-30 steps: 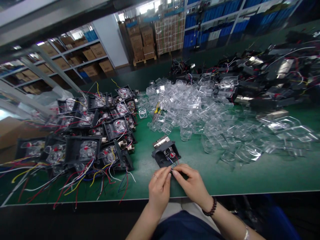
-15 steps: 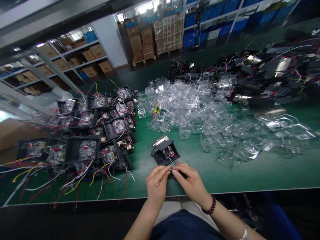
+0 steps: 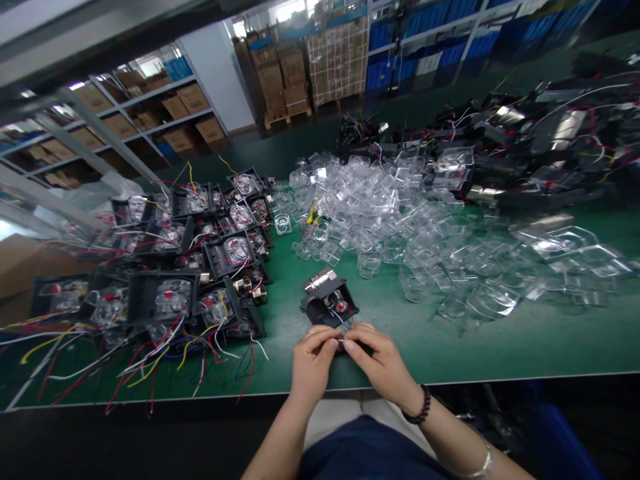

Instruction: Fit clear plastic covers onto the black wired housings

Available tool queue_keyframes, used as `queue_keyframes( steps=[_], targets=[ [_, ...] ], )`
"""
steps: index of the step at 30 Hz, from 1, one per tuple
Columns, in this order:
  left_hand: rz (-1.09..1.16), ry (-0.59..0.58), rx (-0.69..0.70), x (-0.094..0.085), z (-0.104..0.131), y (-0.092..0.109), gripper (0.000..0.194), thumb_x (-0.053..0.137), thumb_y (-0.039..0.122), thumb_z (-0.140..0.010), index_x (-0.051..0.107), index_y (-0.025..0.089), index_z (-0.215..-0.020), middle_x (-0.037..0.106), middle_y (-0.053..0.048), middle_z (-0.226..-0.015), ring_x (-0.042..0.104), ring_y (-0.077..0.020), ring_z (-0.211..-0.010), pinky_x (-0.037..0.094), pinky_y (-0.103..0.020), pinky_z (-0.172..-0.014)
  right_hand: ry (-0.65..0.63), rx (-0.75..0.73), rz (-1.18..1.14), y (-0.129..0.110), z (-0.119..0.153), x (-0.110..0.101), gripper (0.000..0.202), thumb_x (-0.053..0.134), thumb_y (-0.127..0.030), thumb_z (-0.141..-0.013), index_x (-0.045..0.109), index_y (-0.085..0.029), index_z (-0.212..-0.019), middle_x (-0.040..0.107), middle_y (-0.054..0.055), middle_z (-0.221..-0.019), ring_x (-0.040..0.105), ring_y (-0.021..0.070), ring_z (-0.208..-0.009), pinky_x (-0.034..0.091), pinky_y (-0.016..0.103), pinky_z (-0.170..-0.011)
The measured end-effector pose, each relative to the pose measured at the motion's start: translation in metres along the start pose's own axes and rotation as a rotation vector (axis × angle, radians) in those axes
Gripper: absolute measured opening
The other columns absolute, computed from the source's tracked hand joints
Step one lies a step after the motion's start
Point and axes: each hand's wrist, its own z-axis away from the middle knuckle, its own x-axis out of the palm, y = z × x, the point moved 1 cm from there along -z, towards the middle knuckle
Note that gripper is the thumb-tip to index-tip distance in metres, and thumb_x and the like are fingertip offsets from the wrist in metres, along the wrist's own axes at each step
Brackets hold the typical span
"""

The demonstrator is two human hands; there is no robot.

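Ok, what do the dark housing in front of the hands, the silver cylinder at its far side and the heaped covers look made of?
Housing: probably plastic, dark grey and mostly matte, with little shine. Cylinder: likely metal, polished or plated, given its bright silvery reflections. Covers: probably clear plastic, glossy; the green table shows through.

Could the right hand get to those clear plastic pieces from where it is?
Probably yes: only green tabletop seems to lie between the right hand and the nearest clear plastic pieces. It does look busy, though, pinching thin wires from the dark housing together with the left hand.
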Motion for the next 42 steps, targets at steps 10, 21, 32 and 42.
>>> queue_keyframes(
  steps=[10, 21, 32, 42],
  targets=[
    [0.045, -0.024, 0.038, -0.001, 0.0, 0.0, 0.025, 0.061, 0.037, -0.077, 0.07, 0.017, -0.089, 0.069, -0.008, -0.08, 0.064, -0.0164, -0.074, 0.053, -0.027, -0.067, -0.02, 0.022, -0.033, 0.002, 0.001, 0.0, 0.02, 0.047, -0.026, -0.087, 0.062, -0.019, -0.076, 0.062, 0.004, -0.071, 0.056, 0.0167, -0.072, 0.044, 0.029, -0.068],
    [-0.197, 0.026, 0.351, -0.001, 0.0, 0.003, 0.01, 0.062, 0.02, -0.078, 0.071, 0.019, -0.075, 0.069, -0.004, -0.072, 0.064, -0.0131, -0.065, 0.053, -0.023, -0.062, -0.012, 0.043, -0.036, 0.008, 0.002, 0.0, 0.023, 0.048, -0.028, -0.087, 0.064, -0.019, -0.073, 0.062, 0.003, -0.068, 0.056, 0.0166, -0.071, 0.044, 0.028, -0.067],
    [-0.304, 0.121, 0.275, 0.004, 0.003, 0.01, 0.017, 0.052, 0.018, -0.082, 0.065, 0.017, -0.072, 0.067, -0.004, -0.071, 0.063, -0.015, -0.068, 0.053, -0.026, -0.064, 0.06, 0.028, 0.016, -0.001, 0.0, 0.002, 0.017, 0.052, -0.025, -0.084, 0.065, -0.02, -0.074, 0.065, 0.003, -0.069, 0.06, 0.0177, -0.073, 0.047, 0.03, -0.07],
    [-0.444, 0.105, 0.462, 0.009, 0.019, -0.001, 0.029, 0.048, 0.011, -0.085, 0.062, 0.018, -0.109, 0.07, -0.009, -0.096, 0.066, -0.0172, -0.087, 0.054, -0.029, -0.078, 0.113, 0.115, -0.047, 0.003, 0.0, 0.0, 0.019, 0.052, -0.028, -0.084, 0.064, -0.019, -0.072, 0.064, 0.004, -0.069, 0.059, 0.0164, -0.068, 0.048, 0.028, -0.066]
  ],
)
